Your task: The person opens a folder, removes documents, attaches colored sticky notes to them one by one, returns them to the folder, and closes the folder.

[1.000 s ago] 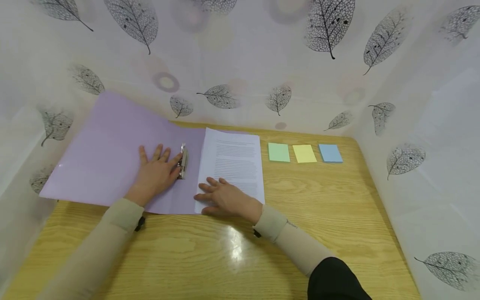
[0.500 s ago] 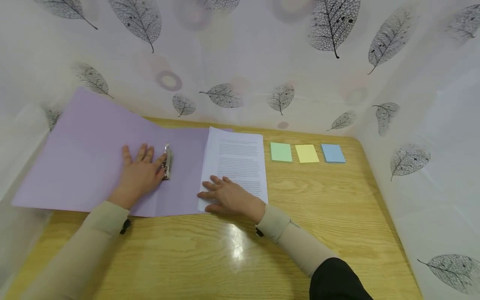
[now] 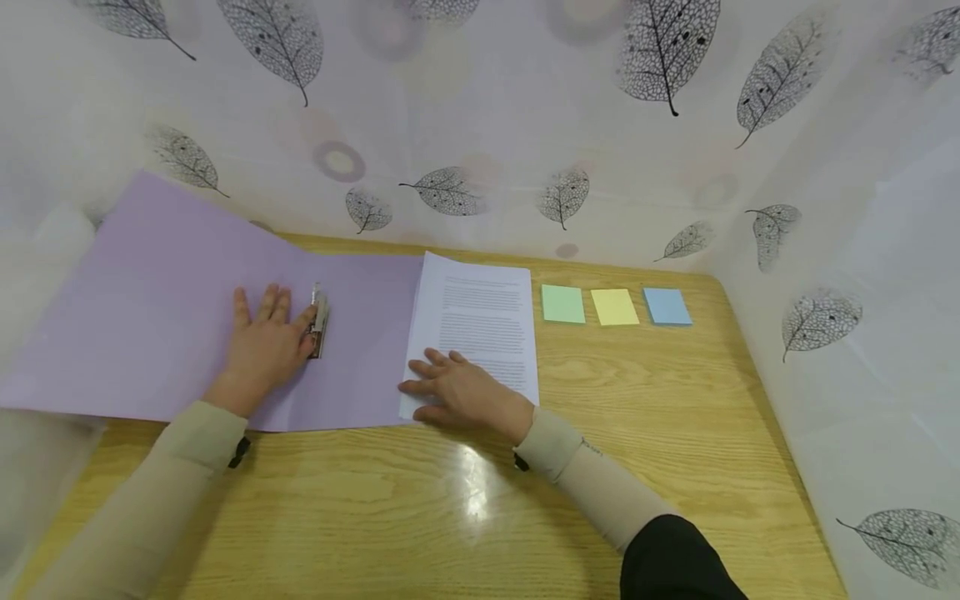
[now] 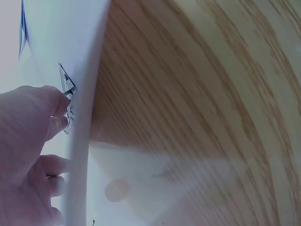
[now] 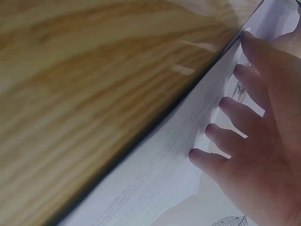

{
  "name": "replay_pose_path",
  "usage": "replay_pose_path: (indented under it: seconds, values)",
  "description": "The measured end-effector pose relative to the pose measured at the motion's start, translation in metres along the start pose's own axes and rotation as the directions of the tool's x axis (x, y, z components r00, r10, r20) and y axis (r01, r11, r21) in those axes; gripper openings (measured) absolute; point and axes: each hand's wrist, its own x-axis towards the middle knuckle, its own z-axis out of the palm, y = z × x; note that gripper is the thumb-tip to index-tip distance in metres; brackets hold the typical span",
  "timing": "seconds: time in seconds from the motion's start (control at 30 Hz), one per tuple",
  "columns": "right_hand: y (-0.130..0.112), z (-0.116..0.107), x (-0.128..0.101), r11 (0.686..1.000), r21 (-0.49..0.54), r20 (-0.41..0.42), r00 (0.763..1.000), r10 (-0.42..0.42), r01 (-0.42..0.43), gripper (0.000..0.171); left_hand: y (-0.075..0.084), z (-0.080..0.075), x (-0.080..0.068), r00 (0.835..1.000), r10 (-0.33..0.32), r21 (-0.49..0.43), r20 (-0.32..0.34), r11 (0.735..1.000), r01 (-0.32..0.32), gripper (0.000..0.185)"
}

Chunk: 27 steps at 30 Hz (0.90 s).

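Your left hand (image 3: 264,348) lay flat on the open lilac folder (image 3: 172,308), fingers straight and spread, thumb tip against the metal clip (image 3: 318,321) fixed to the folder's inner face; the fingers did not curl round anything, so this read as pressing, not gripping, likely to keep the cover pinned to the bench. The left wrist view showed the thumb (image 4: 51,101) touching the clip (image 4: 67,89) beside the folder's edge. The folder itself sprawled across the bench's far left corner, its left flap running past the bench's left edge and rising against the leaf-patterned curtain (image 3: 480,108). Your right hand (image 3: 465,393) rested palm down on the near left corner of the printed sheets (image 3: 480,321), fingers relaxed and extended, holding nothing; it seemed placed there to stop the paper sliding. In the right wrist view the fingertips (image 5: 200,155) sat on the sheet's (image 5: 160,179) margin near its edge. The sheets lay just beside the folder's right edge, slightly overlapping it. Along the bench's far edge, right of the paper, three sticky note pads sat in a row, apart from each other: green (image 3: 562,303), yellow (image 3: 614,307), blue (image 3: 666,307), none touched.
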Motion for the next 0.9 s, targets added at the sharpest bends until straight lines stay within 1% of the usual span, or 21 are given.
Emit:
replay_pose_path:
  seconds: [0.27,0.37,0.53,0.73,0.9]
  values:
    - [0.0,-0.003,0.001,1.0,-0.007,-0.006,1.0,-0.007,0.006,0.051,-0.005,-0.002,-0.002,0.999,0.005,0.007,-0.046,1.0,-0.004,0.053]
    - [0.0,-0.003,0.002,1.0,-0.001,-0.007,1.0,-0.002,0.002,0.051,-0.008,-0.002,-0.002,0.999,-0.001,0.011,-0.039,1.0,0.001,0.054]
    - [0.0,-0.003,0.004,1.0,0.013,0.001,1.0,0.01,-0.01,0.052,-0.016,-0.002,-0.002,1.0,-0.019,0.01,-0.005,1.0,0.019,0.056]
    - [0.001,-0.003,0.005,0.999,0.044,0.005,1.0,0.008,-0.008,0.052,-0.024,-0.003,-0.005,0.999,-0.031,0.007,-0.01,1.0,0.031,0.059]
    - [0.003,-0.004,0.005,0.997,0.071,0.02,1.0,0.016,-0.017,0.052,-0.032,-0.003,-0.008,0.999,-0.035,0.047,0.006,0.998,0.035,0.059]
